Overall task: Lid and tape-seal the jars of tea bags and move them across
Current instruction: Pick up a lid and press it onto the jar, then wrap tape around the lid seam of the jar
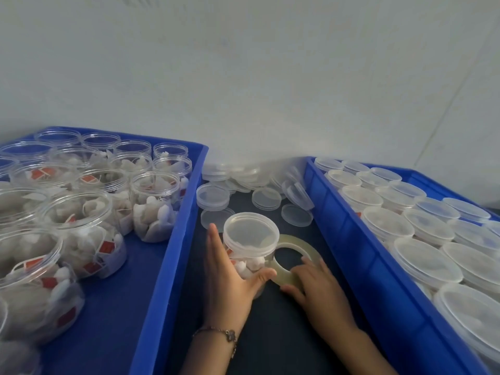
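We're at the bench [270, 334], in the dark strip between two blue trays. Our left hand [230, 277] wraps the lidded jar [250, 247] from its left side, thumb curled across the front, clamped on the clear wall below the lid [250, 230]. Our right hand [313, 285] lies flat on the tape roll [297, 255], fingers spread over its near edge and not closed around it; the roll lies flat, touching the jar's right side. The left tray [173, 239] holds open jars of tea bags [154, 207]; the right tray [351, 247] holds capped ones [387, 223]. Loose lids [243, 185] are heaped behind. We judge the jar light, thin-walled and slick, so grip the body low and don't squeeze hard. The tape is sticky and thin; take the roll by its rim and find the free end, which we can't see.
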